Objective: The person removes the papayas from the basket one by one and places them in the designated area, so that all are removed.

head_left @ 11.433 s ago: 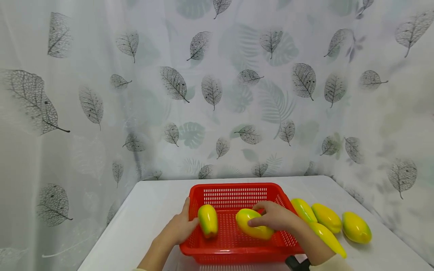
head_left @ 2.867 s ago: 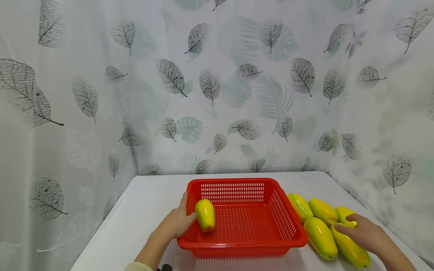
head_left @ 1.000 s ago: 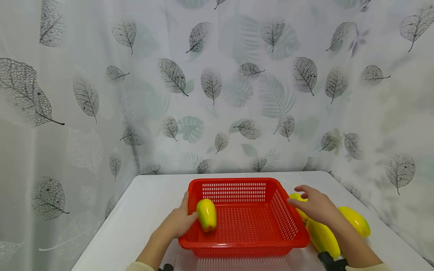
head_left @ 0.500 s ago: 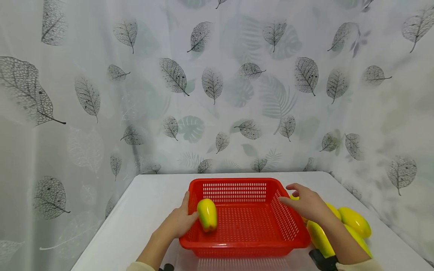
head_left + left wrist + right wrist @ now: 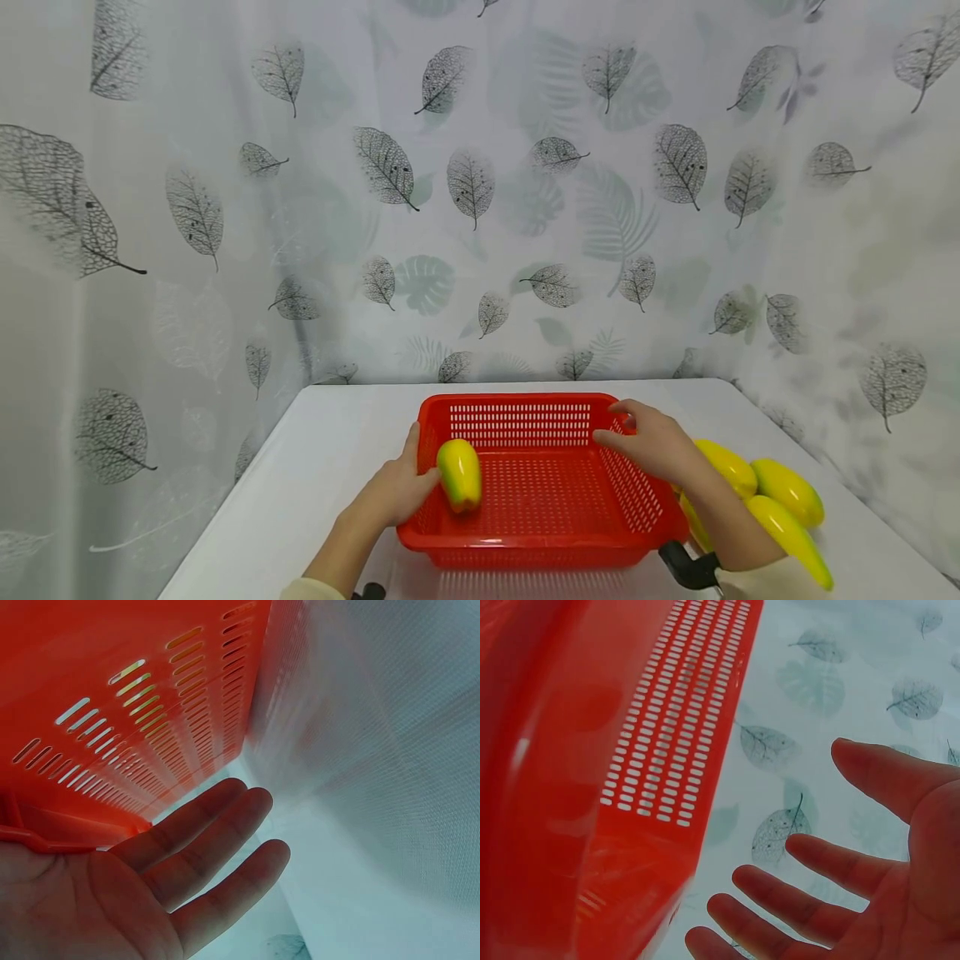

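A red plastic basket (image 5: 540, 542) with slotted walls stands on the white table. Inside it, near the left wall, lies one glossy yellow-green fruit (image 5: 460, 475), shaped like a papaya. My left hand (image 5: 393, 492) rests at the basket's left rim, thumb over the rim and the other fingers outside. In the left wrist view those fingers (image 5: 225, 874) are straight, beside the slotted wall. My right hand (image 5: 651, 440) hovers at the basket's right rim, fingertips reaching over it. The right wrist view shows its fingers (image 5: 791, 900) spread, with nothing between them.
Several similar yellow fruits (image 5: 787, 490) lie together on the table right of the basket, partly hidden by my right forearm. A leaf-patterned curtain (image 5: 480, 208) closes off the back and sides. Black wrist mounts (image 5: 686, 567) show near the sleeves.
The fruit my right hand gripped inside the basket earliest now lies among those on the right. My right hand has since moved left from that group to the basket's rim. My left hand stays put.
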Demonstrator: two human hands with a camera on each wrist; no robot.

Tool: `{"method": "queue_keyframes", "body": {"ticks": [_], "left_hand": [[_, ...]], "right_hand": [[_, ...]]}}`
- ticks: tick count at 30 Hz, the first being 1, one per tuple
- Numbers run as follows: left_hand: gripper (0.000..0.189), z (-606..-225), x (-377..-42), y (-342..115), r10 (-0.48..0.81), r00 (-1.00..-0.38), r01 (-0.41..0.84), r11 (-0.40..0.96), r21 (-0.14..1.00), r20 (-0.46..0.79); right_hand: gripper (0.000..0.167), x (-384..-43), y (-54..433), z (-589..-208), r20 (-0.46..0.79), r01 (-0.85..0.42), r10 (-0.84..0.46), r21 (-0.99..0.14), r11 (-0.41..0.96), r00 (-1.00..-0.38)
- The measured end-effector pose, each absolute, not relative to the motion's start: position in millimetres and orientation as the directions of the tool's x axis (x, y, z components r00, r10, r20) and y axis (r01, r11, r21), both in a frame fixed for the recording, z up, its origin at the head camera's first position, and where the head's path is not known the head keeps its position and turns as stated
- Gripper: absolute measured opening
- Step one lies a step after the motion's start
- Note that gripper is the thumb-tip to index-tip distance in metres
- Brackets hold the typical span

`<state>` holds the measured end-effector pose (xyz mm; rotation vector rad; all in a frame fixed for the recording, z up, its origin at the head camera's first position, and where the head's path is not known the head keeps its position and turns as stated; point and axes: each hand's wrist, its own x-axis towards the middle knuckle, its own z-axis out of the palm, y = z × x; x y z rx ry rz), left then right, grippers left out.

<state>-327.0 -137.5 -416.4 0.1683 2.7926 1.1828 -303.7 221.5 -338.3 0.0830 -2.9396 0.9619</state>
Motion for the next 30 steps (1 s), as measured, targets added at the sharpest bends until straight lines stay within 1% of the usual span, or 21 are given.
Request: {"method": "queue_keyframes", "body": {"ticks": [6,9,15,21,30], "left_hand": [[0.092,-418.5,-328.0,-136.8,0.145,-0.988,0.058,0.692,0.719,-0.060],[0.092,-417.8,-327.9,-136.6,0.142,-0.988,0.058,0.697,0.715,-0.058],[0.093,-414.8,-326.9,-137.0,0.136,-0.989,0.059,0.701,0.711,-0.052],[0.092,-416.1,-327.4,-137.1,0.136,-0.989,0.057,0.698,0.714,-0.053],[0.092,-415.0,-327.1,-137.4,0.133,-0.990,0.055,0.699,0.713,-0.054]], "right_hand": [[0.072,-307.2,209.7,-337.6,0.070,-0.080,-0.048,-0.587,0.806,-0.996],[0.071,-309.6,204.3,-337.3,0.093,-0.112,-0.071,-0.570,0.814,-0.993],[0.072,-314.3,192.8,-337.9,0.098,-0.130,-0.090,-0.580,0.804,-0.991],[0.065,-317.5,178.0,-338.5,0.133,-0.174,-0.119,-0.570,0.803,-0.984],[0.063,-327.3,152.0,-342.8,0.086,-0.132,-0.101,-0.578,0.806,-0.991]]}}
